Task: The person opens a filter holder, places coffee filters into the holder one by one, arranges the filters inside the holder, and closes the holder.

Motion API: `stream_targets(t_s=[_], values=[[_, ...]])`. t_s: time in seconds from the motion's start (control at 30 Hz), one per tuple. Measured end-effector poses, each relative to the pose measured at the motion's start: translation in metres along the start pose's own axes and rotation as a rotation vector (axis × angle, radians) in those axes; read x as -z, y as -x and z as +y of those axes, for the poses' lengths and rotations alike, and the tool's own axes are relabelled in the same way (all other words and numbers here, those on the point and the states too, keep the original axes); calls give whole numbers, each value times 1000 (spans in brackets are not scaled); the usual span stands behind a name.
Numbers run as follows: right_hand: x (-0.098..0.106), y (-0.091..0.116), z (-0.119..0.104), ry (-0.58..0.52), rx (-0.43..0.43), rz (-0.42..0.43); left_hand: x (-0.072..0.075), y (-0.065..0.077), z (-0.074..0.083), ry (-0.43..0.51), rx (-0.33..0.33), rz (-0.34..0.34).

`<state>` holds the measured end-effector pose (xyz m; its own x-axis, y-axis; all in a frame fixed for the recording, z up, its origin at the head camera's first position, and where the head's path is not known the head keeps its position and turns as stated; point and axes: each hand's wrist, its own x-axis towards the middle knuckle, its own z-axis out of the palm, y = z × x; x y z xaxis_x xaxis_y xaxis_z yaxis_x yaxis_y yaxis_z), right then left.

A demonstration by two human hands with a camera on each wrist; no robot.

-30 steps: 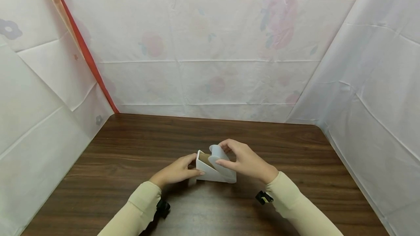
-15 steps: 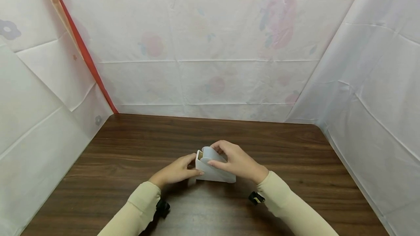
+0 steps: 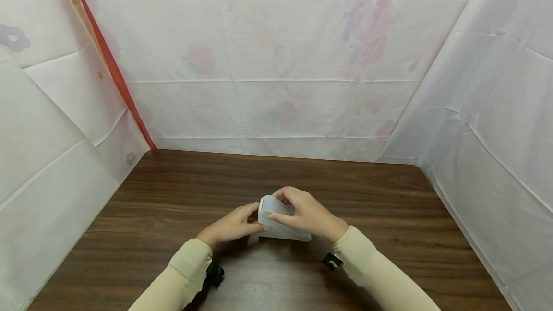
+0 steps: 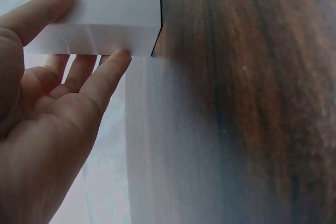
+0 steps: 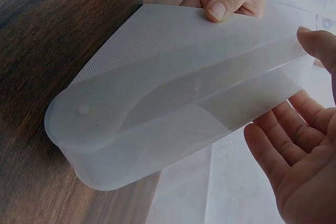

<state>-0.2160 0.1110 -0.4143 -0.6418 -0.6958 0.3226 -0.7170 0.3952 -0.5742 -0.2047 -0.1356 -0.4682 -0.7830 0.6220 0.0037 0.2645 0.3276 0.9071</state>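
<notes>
A white wedge-shaped box [image 3: 282, 232] with a hinged, translucent lid [image 3: 273, 204] stands on the table, and the lid lies down over its top. My left hand [image 3: 231, 225] holds the box's left end, thumb on the near side and fingertips at the end face. Around the lid is my right hand [image 3: 310, 214], its thumb along the near edge and its fingers on the far side. The right wrist view shows the lid's rounded hinge end [image 5: 84, 116] and the ribbed side [image 5: 142, 35] of the box. In the left wrist view, the left index fingertip touches the box's end face [image 4: 105, 39].
The box stands on a dark wood-grain table [image 3: 194, 181]. Pale printed sheeting [image 3: 276, 61] hangs behind it and on both sides, with a red strip [image 3: 116, 73] down the back left corner. A black device [image 3: 332, 261] is worn at the right wrist.
My right hand has moved left and swung the lid down from raised to shut over the box's opening, hiding the brown inside. The left hand has kept its hold on the box.
</notes>
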Motion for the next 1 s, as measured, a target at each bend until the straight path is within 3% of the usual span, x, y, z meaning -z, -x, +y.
stream_targets(t_s=[0.2,1.0], values=[[-3,-1,1,-5,28,4,1,0,0,7,3,-6],[2,6,1,-31,-48,-64,0,1,1,26,22,-5]])
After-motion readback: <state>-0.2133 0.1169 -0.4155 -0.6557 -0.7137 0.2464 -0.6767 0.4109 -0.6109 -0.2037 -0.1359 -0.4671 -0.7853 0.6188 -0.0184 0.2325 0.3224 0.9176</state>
